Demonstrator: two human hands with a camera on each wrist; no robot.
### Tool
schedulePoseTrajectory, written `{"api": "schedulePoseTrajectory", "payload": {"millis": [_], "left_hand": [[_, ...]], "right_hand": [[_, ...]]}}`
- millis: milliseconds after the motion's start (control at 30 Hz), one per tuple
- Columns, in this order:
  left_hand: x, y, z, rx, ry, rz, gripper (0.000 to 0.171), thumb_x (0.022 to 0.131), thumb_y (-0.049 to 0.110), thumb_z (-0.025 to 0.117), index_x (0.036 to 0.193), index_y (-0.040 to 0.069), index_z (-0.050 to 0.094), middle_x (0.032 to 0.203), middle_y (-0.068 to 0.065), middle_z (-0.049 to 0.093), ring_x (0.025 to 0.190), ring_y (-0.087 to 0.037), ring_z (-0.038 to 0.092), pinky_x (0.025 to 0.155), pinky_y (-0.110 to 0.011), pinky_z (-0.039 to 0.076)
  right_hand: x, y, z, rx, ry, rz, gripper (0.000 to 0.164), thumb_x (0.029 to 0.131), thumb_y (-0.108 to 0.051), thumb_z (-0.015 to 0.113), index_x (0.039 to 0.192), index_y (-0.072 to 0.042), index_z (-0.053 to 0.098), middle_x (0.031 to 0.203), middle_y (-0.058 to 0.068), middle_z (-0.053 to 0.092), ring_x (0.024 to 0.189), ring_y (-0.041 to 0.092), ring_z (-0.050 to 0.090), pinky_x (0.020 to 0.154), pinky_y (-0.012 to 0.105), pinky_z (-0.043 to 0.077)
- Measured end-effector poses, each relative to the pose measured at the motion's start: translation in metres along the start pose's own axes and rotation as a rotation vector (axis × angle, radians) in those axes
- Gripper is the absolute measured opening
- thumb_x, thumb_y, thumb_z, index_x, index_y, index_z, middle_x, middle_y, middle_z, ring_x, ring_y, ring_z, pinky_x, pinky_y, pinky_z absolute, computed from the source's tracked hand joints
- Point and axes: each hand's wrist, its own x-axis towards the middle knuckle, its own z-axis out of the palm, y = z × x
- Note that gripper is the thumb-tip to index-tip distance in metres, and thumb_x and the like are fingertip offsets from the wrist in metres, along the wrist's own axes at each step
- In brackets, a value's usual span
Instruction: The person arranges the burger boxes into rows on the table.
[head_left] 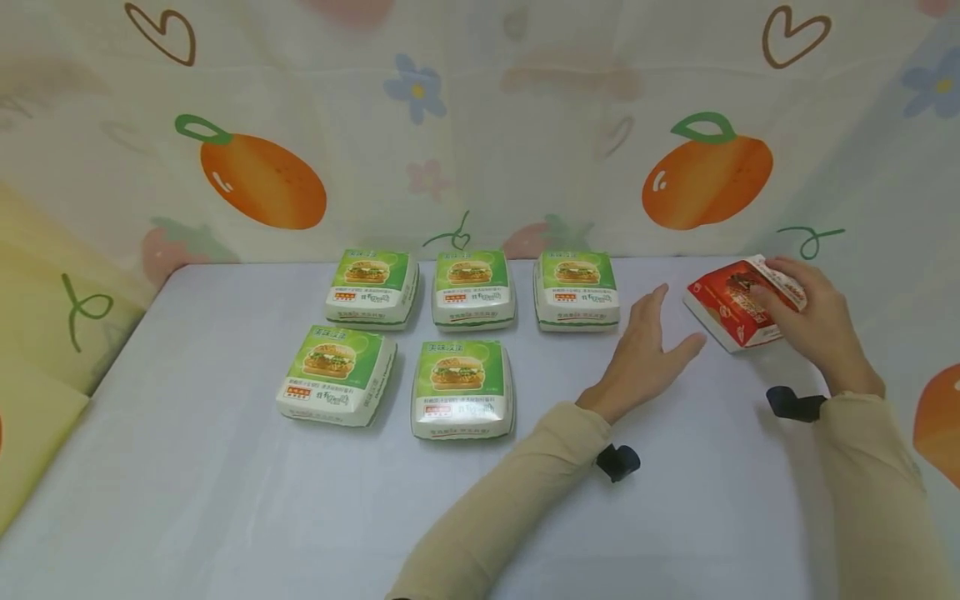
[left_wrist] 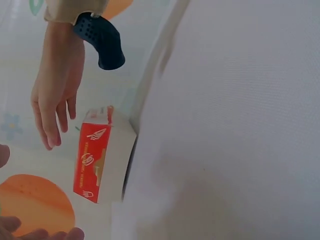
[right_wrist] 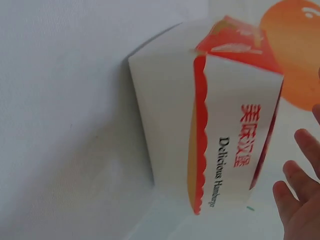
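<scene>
1. Right hand [head_left: 813, 321] is on the red burger box [head_left: 738, 304]. In the head view its fingers lie over the box's top and far edge; the wrist views show them loose and off the sides, so call it a light touch, not a firm grip.
2. The red box sits on the table [head_left: 225, 500], tilted, just beyond the right hand and near the table's far right edge by the printed backdrop [head_left: 480, 125].
3. Left hand [head_left: 645, 354] is flat and spread, holding nothing, fingers aimed at the red box with a small gap between them.
4. Over past the left hand: five green burger boxes [head_left: 462, 387], all closed, three in the far row and two in the near row.
5. Judgement call: the green boxes look sorted into their rows already, with a free spot at the near row's end closest to the left hand. The red box is well apart from them and not yet lifted, so it's the piece left to handle.
</scene>
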Motion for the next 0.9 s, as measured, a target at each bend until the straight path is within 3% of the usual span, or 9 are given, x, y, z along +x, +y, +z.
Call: {"api": "schedulePoseTrajectory", "payload": {"millis": [367,567,900], "left_hand": [[0.004,-0.004,0.013,0.047,-0.035,-0.08,0.082,0.092,0.047,0.064,0.158,0.03,0.018,0.161,0.008,0.028,0.146,-0.009,0.034,0.115,-0.033,0.039],[0.004,-0.011,0.02,0.062,-0.063,-0.088,0.08,0.092,0.046,0.065,0.157,0.028,0.021,0.16,0.009,0.031,0.146,-0.007,0.034,0.115,-0.031,0.039],[0.008,-0.022,0.03,0.08,-0.077,-0.078,0.079,0.093,0.044,0.066,0.157,0.026,0.022,0.159,0.008,0.033,0.146,-0.008,0.035,0.116,-0.029,0.038]], "right_hand": [[0.013,0.02,-0.004,-0.137,-0.096,0.172,0.077,0.102,-0.047,0.044,0.155,0.003,0.019,0.162,0.032,0.004,0.147,0.054,0.006,0.109,0.076,0.02],[0.012,0.027,-0.007,-0.142,-0.163,0.234,0.087,0.101,-0.053,0.042,0.155,0.006,0.008,0.157,0.039,0.007,0.139,0.06,0.017,0.104,0.076,0.027],[0.008,0.024,-0.008,-0.146,-0.249,0.271,0.095,0.097,-0.061,0.041,0.155,0.007,0.008,0.151,0.042,0.015,0.132,0.059,0.022,0.1,0.076,0.033]]}}
